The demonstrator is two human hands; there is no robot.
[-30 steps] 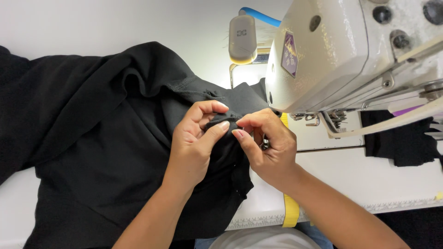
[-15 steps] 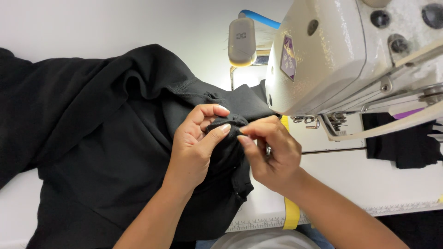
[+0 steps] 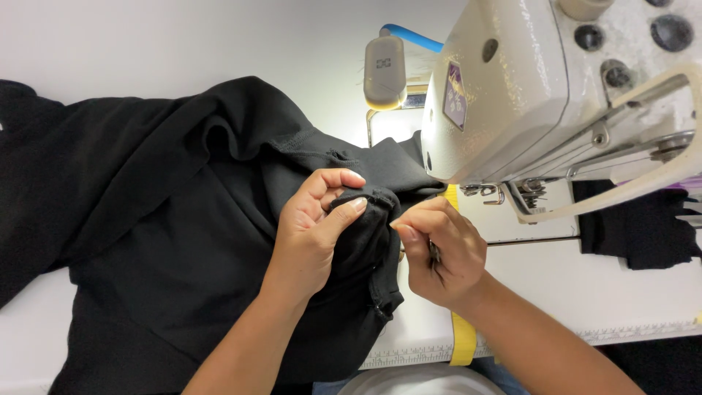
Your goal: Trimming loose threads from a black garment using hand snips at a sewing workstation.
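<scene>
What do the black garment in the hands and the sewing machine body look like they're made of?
Black garment: soft matte knit, probably fleece or jersey; it drapes in folds, with a stitched hem pinched by the left hand. Cream sewing machine body: likely painted metal, hard, glossy, speckled with wear.

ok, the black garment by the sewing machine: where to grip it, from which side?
Probably the stitched folded edge, approached from the near, open side. It stands up as a thin ridge off the black garment, easy to pinch; the left hand already pinches it there. The sewing machine blocks the far right.
</scene>
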